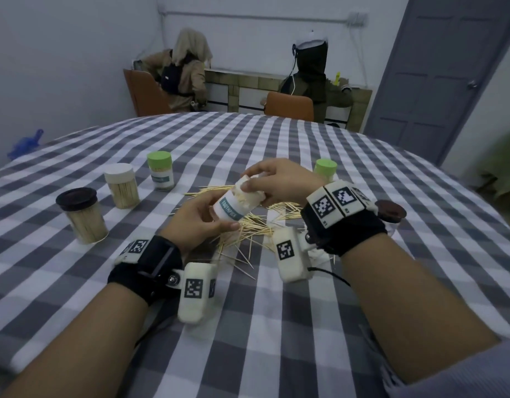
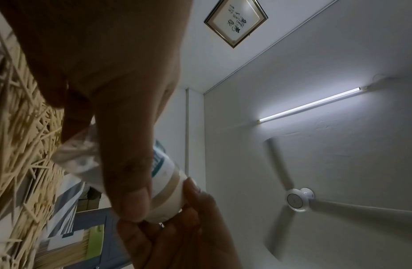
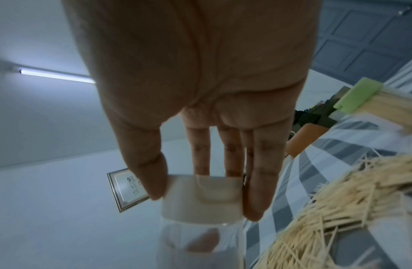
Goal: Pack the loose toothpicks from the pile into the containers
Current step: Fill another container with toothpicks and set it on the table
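Hands (image 1: 207, 216) gripping cylindrical jar (image 1: 237, 203), beige cap (image 3: 201, 198)

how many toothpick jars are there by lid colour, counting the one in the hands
green lid: 2
white lid: 2, one standing, one held in the hands
dark lid: 2, one at the left, one partly hidden behind the right wrist
total: 6 jars

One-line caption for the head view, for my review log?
Left hand holds a labelled container over the toothpick pile while right hand grips its cap.
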